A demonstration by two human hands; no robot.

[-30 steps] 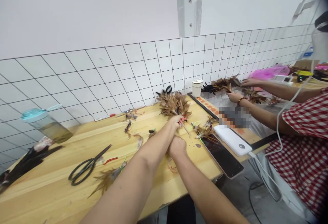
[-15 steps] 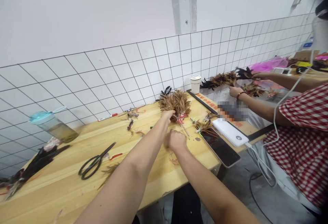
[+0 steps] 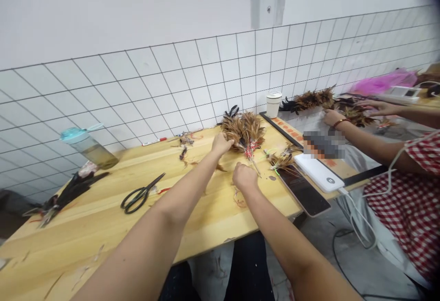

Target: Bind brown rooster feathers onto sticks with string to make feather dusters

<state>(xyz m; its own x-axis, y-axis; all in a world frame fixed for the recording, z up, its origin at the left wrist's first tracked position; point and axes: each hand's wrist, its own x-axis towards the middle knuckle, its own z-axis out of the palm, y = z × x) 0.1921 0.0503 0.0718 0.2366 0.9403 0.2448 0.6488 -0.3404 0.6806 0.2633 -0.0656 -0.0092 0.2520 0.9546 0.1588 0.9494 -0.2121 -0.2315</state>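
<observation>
head view: black scissors (image 3: 153,184) lie nearest on the wooden table (image 3: 213,218). the right hand (image 3: 244,176) is curled like a fist, just left of the stick (image 3: 255,165) of a brown feather duster (image 3: 245,129); whether it holds anything, i cannot tell. farther on, the left hand (image 3: 222,145), fingers bent, is at the left edge of the duster, which lies on the table; its grip is unclear. beyond stands a lidded cup (image 3: 274,107).

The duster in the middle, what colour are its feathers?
Mostly brown feathers, with some black at the far end; head view.
</observation>
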